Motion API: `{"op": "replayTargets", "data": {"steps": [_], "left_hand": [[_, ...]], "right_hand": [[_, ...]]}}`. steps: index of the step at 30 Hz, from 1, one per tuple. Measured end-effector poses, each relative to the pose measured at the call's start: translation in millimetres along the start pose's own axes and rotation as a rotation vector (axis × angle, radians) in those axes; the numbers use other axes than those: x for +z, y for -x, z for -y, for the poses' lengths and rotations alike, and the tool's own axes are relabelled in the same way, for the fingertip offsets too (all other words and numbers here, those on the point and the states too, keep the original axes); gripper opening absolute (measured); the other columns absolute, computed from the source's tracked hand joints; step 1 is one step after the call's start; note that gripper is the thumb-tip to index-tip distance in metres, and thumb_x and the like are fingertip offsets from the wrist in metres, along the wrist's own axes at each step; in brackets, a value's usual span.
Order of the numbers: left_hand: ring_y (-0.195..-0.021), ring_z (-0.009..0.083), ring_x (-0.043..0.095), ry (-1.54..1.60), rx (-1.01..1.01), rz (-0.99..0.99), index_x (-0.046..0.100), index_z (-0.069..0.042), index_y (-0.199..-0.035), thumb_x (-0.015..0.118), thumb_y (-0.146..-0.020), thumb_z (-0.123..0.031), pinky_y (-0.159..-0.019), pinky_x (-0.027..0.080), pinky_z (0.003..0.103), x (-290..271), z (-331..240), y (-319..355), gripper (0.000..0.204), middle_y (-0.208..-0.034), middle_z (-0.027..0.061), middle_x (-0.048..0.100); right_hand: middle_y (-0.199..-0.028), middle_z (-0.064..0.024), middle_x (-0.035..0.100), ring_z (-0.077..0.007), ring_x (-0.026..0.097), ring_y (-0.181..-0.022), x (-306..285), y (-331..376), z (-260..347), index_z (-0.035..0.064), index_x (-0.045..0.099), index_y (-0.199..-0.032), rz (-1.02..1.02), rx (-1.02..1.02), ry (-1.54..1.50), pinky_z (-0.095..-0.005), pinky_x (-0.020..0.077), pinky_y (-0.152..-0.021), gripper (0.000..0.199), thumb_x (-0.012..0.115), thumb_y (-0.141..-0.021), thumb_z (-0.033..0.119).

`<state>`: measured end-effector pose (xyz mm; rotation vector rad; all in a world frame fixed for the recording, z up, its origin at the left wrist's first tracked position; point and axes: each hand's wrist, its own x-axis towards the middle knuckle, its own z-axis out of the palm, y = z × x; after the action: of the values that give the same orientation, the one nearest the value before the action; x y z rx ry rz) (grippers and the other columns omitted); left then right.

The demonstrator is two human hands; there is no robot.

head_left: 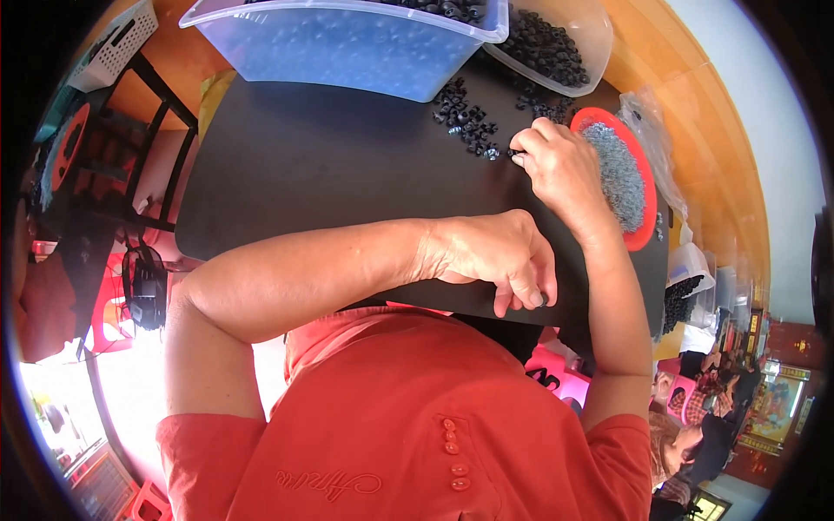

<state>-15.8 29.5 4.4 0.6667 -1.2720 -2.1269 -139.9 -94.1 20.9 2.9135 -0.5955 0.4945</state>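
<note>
Black parts (469,117) by right hand (563,169), blue bin (347,43) behind.

Small black ring-shaped parts (467,119) are lying loose in a scattered cluster on the far side of the black work surface (304,165), just in front of the translucent blue bin (347,43). One black part (516,157) is sitting at the near edge of the cluster, and the right hand's fingertips (521,149) are pinching it against the surface. A further small dark part (540,300) is showing at the tips of the left hand's fingers (521,291); its shape is too small to resolve.
</note>
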Motion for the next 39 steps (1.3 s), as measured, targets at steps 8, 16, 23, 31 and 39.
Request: {"op": "replayTargets", "data": {"steps": [8, 16, 23, 31, 39], "left_hand": [[-0.068, 0.0213, 0.065, 0.395, 0.278, -0.468, 0.064, 0.01, -0.102, 0.066, -0.086, 0.002, -0.057, 0.056, 0.032, -11.5, -10.7, 0.5, 0.019, -0.08, 0.0138, 0.065], [-0.084, 0.0208, 0.064, 0.371, 0.441, -0.662, 0.062, 0.006, -0.111, 0.057, -0.096, -0.003, -0.072, 0.053, 0.032, -25.7, -24.7, 4.8, 0.018, -0.095, 0.0128, 0.066], [-0.076, 0.0206, 0.065, 0.371, 0.517, -0.682, 0.065, 0.006, -0.099, 0.064, -0.089, 0.002, -0.063, 0.055, 0.032, -24.8, -26.3, 5.1, 0.01, -0.089, 0.0129, 0.067], [-0.076, 0.0215, 0.066, 0.387, 0.518, -0.675, 0.065, 0.006, -0.098, 0.064, -0.089, 0.004, -0.063, 0.056, 0.033, -22.7, -25.6, 6.1, 0.009, -0.088, 0.0139, 0.067], [-0.083, 0.0226, 0.067, 0.38, 0.474, -0.616, 0.063, 0.005, -0.104, 0.061, -0.093, -0.001, -0.069, 0.055, 0.033, -22.9, -25.2, 8.3, 0.013, -0.095, 0.0151, 0.068]], "right_hand": [[-0.087, -0.0071, 0.063, -0.0186, 0.064, -0.08, -32.0, 18.2, 5.3, 0.0021, 0.059, -0.097, -0.154, 0.283, -0.47, -0.0311, 0.0503, -0.072, 0.012, 0.063, -0.086, 0.0], [-0.082, -0.0075, 0.06, -0.029, 0.062, -0.074, -47.6, 21.1, 26.4, 0.0065, 0.058, -0.092, -0.296, 0.154, -0.312, -0.0383, 0.0488, -0.063, 0.013, 0.065, -0.083, 0.002], [-0.082, -0.0109, 0.057, -0.0305, 0.058, -0.071, -60.2, 15.1, 33.0, 0.0035, 0.059, -0.096, -0.243, 0.031, -0.123, -0.0399, 0.0448, -0.062, 0.013, 0.064, -0.085, 0.002], [-0.082, -0.0112, 0.057, -0.028, 0.058, -0.07, -62.9, 11.6, 31.8, 0.002, 0.06, -0.098, -0.258, -0.019, -0.199, -0.0362, 0.0459, -0.062, 0.014, 0.063, -0.085, -0.002], [-0.078, -0.0099, 0.056, -0.023, 0.06, -0.068, -51.9, 12.2, 30.2, 0.0011, 0.062, -0.095, -0.378, 0.031, -0.494, -0.0325, 0.0474, -0.059, 0.011, 0.061, -0.087, -0.006]]}}
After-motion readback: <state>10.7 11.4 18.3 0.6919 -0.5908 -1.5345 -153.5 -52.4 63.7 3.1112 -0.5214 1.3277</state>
